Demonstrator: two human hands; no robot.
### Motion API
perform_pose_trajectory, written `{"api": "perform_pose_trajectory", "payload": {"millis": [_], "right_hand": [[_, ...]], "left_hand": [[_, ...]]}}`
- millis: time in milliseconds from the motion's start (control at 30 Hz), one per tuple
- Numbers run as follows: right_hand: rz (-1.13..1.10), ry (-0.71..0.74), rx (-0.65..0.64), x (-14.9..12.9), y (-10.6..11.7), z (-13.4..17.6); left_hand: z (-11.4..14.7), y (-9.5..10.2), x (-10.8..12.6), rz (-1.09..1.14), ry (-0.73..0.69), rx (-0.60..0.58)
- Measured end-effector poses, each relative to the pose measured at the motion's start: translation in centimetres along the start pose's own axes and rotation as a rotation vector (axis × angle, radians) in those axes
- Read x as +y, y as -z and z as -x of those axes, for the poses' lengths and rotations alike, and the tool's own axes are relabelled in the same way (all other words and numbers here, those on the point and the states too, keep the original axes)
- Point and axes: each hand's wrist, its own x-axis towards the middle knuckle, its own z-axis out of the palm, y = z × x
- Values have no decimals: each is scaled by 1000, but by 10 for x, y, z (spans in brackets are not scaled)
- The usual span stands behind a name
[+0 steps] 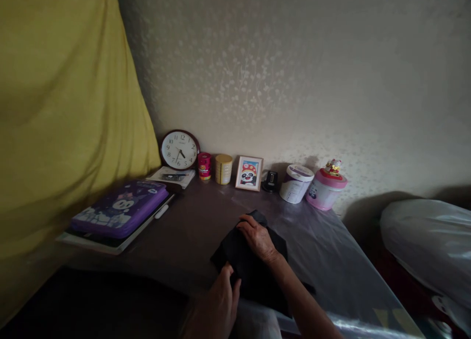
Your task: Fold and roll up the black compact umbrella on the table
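Note:
A piece of black cloth (253, 275), folded or bunched, lies at the near part of the table; its exact kind does not show. My left hand (224, 295) is at its near left side, thumb and fingers closed on the cloth's edge. Across its top, my right hand (257, 238) has its fingers curled over a raised fold and gripping it. Part of the cloth is covered by my right hand and forearm.
Along the wall stand a clock (179, 150), a red can (204, 166), a yellow tin (223, 169), a framed panda picture (249, 173), a white tub (296, 183) and a pink tub (326, 189). A purple case (121, 209) lies at left, beside a yellow curtain (69, 103).

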Motion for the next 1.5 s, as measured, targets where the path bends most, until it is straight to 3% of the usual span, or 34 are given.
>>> {"api": "perform_pose_trajectory", "payload": {"millis": [133,267,400,567,667,767,900,1033,1133,1233,1333,1500], "right_hand": [[19,30,-29,2,-3,0],[33,58,-28,4,-7,-4],[13,56,-33,2,-8,-7],[-101,-8,16,-10,4,10],[-99,26,28,-12,11,29],[-58,56,13,-6,9,38],[-15,36,13,17,-1,29],[62,-23,9,43,-4,12],[139,-151,95,48,0,7],[84,-132,146,32,2,12],[-15,-26,80,11,-3,23],[-18,-47,49,1,-13,34]], "left_hand": [[-2,7,2,-38,-36,-18],[-6,15,1,-96,-149,-164],[-6,16,-1,-158,-134,-239],[-4,10,-3,-198,-155,-212],[-3,5,-4,-250,-206,-107],[-4,3,-4,-280,-248,11],[-6,5,-1,-272,-276,64],[-7,6,1,-275,-236,78],[-6,5,1,-270,-229,76],[-4,2,1,-269,-251,69],[-2,0,1,-275,-227,39],[-1,8,-3,-235,-143,-40]]}}
